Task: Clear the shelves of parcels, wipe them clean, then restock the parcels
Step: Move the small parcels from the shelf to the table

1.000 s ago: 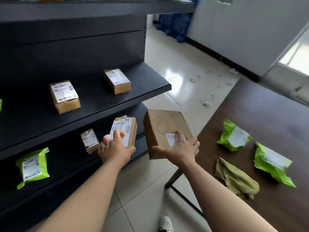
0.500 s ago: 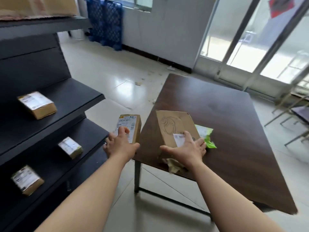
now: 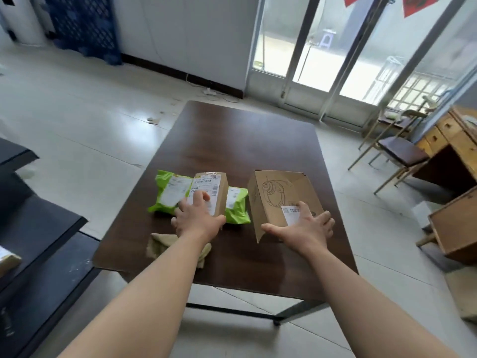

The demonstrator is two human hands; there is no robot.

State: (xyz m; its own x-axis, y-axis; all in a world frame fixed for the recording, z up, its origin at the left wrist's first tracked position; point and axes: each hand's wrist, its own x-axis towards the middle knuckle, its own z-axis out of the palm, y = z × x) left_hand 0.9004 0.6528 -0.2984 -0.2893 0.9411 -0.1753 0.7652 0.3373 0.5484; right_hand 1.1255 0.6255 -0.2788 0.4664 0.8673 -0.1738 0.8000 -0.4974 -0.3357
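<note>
While two parcels are held over the table (image 3: 240, 135), the clearing step is judged to be in hand. At the centre of the frame a small labelled box (image 3: 213, 187) is gripped by the left hand (image 3: 197, 220), thumb on its label, in front of green mailers (image 3: 169, 192) lying on the table. Just right of centre, a larger cardboard box (image 3: 278, 195) is held by the right hand (image 3: 302, 228), fingers spread round its lower part. A cloth (image 3: 160, 245) lies near the table's front edge. Next, both boxes need to be set on bare wood and released; a parcel (image 3: 7, 259) is seen on the shelves (image 3: 38, 228) at lower left.
</note>
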